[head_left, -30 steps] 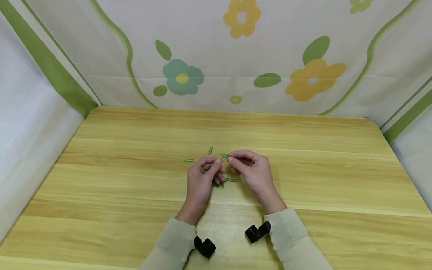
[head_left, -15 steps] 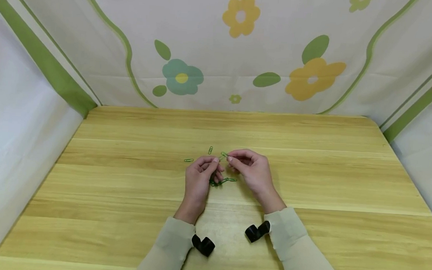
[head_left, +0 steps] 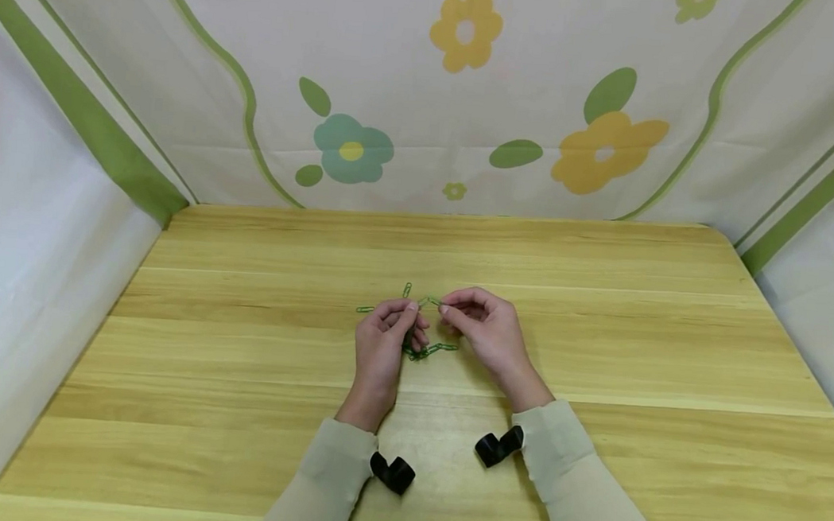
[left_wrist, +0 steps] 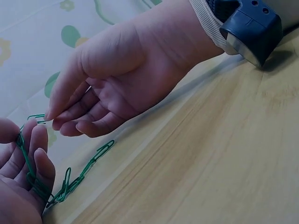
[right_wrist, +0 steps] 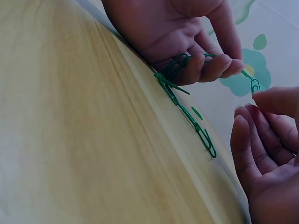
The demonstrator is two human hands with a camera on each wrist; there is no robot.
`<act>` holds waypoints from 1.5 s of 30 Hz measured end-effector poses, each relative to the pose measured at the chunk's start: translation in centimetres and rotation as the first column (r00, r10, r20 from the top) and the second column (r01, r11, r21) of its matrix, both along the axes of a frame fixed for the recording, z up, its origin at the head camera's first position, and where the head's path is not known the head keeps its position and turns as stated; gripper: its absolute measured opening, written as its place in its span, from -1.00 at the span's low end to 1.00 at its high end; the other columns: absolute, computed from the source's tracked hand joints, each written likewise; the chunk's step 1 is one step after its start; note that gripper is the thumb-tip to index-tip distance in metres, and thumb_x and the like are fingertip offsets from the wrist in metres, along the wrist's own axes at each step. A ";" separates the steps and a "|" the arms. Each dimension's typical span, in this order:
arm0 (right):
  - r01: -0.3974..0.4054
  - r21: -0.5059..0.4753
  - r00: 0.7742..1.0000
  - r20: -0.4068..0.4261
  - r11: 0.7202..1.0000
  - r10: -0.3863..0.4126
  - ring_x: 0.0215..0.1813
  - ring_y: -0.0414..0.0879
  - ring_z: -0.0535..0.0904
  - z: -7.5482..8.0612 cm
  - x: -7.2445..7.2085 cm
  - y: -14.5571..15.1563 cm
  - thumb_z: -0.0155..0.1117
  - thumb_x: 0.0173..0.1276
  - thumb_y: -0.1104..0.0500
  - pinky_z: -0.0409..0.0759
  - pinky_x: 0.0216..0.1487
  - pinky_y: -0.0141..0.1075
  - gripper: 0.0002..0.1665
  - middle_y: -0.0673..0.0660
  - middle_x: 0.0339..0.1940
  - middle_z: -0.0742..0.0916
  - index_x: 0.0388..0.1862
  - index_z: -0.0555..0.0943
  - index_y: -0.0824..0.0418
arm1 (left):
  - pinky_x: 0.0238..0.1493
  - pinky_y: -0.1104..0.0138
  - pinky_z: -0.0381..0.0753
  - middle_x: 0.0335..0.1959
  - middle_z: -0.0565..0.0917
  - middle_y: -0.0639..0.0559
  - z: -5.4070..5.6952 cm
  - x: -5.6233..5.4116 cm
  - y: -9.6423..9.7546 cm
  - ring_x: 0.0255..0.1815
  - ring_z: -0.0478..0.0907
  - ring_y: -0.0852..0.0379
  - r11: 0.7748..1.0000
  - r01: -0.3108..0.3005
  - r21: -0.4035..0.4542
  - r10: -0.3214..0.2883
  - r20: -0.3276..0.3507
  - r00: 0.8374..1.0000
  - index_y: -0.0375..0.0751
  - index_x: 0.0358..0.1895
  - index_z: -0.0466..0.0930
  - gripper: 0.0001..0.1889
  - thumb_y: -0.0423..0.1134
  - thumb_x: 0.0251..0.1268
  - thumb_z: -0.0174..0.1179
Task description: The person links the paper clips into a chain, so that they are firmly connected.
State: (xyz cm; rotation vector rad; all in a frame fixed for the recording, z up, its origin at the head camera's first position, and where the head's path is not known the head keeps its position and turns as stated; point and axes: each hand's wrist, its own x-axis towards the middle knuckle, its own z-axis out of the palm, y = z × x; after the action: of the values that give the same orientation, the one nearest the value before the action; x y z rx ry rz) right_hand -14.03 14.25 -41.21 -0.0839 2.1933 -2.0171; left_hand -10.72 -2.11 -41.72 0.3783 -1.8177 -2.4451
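Observation:
Between my two hands a green paper clip [head_left: 434, 300] is stretched, hooked to another clip at my left fingertips. My right hand [head_left: 494, 337] pinches its right end between thumb and forefinger. My left hand [head_left: 379, 350] pinches the clip next to it. From the left hand a chain of green paper clips [right_wrist: 184, 112] hangs down past the curled fingers. Its tail end [head_left: 443, 347] lies on the table. Part of the chain is hidden behind the left fingers, though the left wrist view shows some links [left_wrist: 28, 161] against them.
Two loose green paper clips lie beyond the left hand, one upright in view [head_left: 406, 290] and one sideways [head_left: 364, 310]. The wooden table [head_left: 635, 322] runs back to a flower-printed cloth [head_left: 414, 77]. Each sleeve carries a black wrist camera [head_left: 393, 474].
My left hand has shifted slightly left, and the clips between the fingertips are drawn out into a line. More of the chain shows beside the left hand. The right hand stays nearly still.

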 end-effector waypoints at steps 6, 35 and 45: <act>-0.001 -0.067 1.000 0.005 0.998 0.001 -0.21 -0.13 0.78 0.0 -0.1 0.5 0.46 0.51 0.23 0.80 -0.13 -0.30 -0.77 0.13 -0.17 0.84 0.03 0.73 0.34 | -0.38 0.39 0.67 -0.40 0.76 0.01 0.0 0.0 0.0 -0.48 0.68 0.15 1.000 -0.011 0.019 0.012 -0.021 1.000 -0.30 -0.04 0.67 -0.87 -0.28 0.59 0.29; -0.019 -0.080 0.998 0.059 0.997 0.024 -0.31 -0.13 0.63 0.0 -0.6 0.6 0.41 0.49 0.24 0.69 -0.24 -0.35 -0.83 0.08 -0.24 0.80 -0.07 0.74 0.33 | -0.03 0.36 0.72 -0.35 0.82 0.00 0.2 0.2 -0.4 -0.23 0.78 0.11 0.994 0.007 -0.105 -0.009 -0.027 1.000 -0.26 -0.10 0.80 -0.86 -0.23 0.51 0.38; -0.039 0.294 0.996 0.089 0.955 0.013 -0.36 -0.08 0.66 0.7 -1.9 -1.6 0.42 0.52 0.08 0.65 -0.37 -0.33 -0.81 0.12 -0.25 0.80 -0.05 0.79 0.16 | -0.27 0.38 0.70 -0.42 0.71 0.02 4.4 0.1 -5.6 -0.43 0.63 0.14 0.888 -0.373 0.269 0.389 -0.009 0.921 -0.23 -0.17 0.71 -0.89 -0.28 0.59 0.27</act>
State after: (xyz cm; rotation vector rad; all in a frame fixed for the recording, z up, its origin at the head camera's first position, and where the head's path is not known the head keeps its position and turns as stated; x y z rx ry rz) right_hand -15.98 12.62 -40.54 0.0109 2.3955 -1.6231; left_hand -10.62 -7.66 -37.33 0.6048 -1.2468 -2.3791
